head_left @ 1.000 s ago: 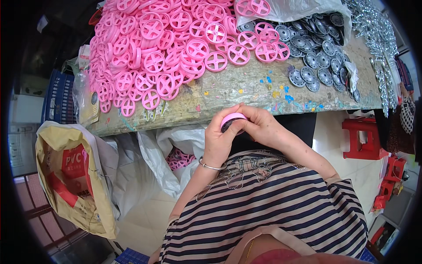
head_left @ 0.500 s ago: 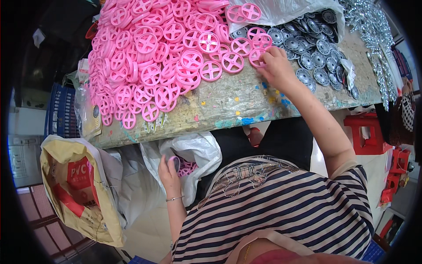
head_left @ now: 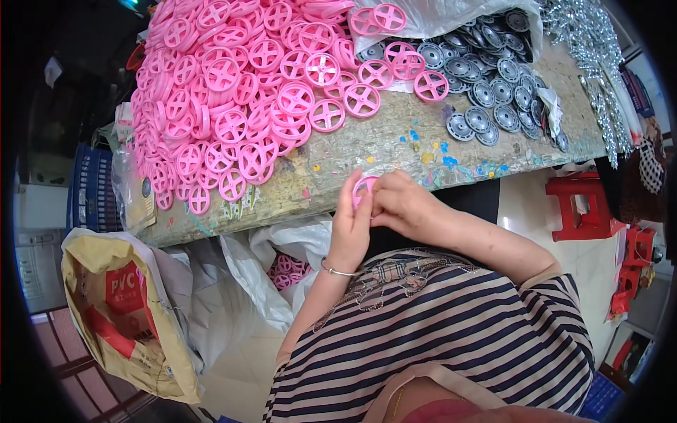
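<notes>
- Nearest: person's striped top, dark + beige bands, beaded pattern on front.
- Metal bracelet on L wrist.
- L hand: grasping a pink wheel btwn thumb & fingers, fingers pointing up.
- R hand: fingers bent in, grasping same wheel by its R side; fingertips partly hidden.
- Wheel sat btwn both hands, near the table's front edge, tilted; much of it covered, so couldn't tell if anything was fitted inside.
- White sack below table edge, L of the hands; more pink wheels showed in its mouth.
- Tan sack farther L, mouth open, red print inside.
- Worn table beyond the hands, w/ blue & yellow flecks.
- Big heap of pink wheels, cross-spoked, on table's L & mid; a few lay loose at its R end.
- Grey discs piled R of those, round w/ ridged faces, partly under a whitish plastic bag.
- Red stool on floor, R of table.
- Silver tinsel at table's far R, strands hanging over the edge.
</notes>
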Motion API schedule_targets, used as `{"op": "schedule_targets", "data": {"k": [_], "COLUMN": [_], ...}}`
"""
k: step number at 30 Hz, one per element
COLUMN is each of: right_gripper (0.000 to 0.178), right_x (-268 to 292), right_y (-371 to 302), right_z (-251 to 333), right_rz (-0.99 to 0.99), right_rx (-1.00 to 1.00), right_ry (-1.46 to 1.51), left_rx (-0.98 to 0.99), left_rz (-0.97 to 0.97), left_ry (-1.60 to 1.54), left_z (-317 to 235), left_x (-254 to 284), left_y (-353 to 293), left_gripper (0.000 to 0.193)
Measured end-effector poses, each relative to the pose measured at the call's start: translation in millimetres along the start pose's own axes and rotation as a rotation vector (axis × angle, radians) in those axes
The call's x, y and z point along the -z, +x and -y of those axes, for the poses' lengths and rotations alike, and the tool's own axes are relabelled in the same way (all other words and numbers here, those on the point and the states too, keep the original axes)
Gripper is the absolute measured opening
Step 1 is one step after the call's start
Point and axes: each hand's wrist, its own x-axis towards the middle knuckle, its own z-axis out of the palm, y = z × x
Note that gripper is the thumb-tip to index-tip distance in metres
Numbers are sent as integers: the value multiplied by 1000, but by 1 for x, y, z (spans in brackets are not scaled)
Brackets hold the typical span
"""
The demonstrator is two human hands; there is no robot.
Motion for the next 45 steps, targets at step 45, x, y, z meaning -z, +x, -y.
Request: {"op": "schedule_targets", "data": {"k": [45], "right_gripper": [45], "right_x": [308], "right_y": [-256], "right_z": [-206], "right_rz": [-410], "right_rx": [-1041], "right_ry": [-1006], "left_rx": [417], "left_rz": [-51], "left_ry": [-517], "left_z": [-4], "left_x": [4], "left_y": [-27], "left_gripper": [37]}}
